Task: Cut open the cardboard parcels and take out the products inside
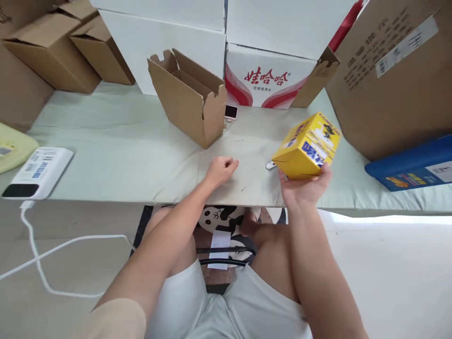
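Observation:
A yellow printed cardboard box (pixel 307 147) is tilted in my right hand (pixel 307 187), which grips it from below with the fingers partly behind it. To the left, my left hand (pixel 221 170) hovers over or rests on the table cover in a loose fist, and nothing shows in its fingers. Just beyond that hand stands an open brown cardboard box (pixel 187 101) with notched upper edges; the part of its inside that I see looks bare. A small white-and-dark object (pixel 270 165) lies beside the yellow box, partly hidden by it.
White cartons (pixel 271 77) line the back. A large brown carton (pixel 395 84) and a blue package (pixel 413 169) stand on the right. On the left are brown boxes (pixel 60 52), a white power bank (pixel 38 172) with a cable, and a pale yellow item (pixel 16 146).

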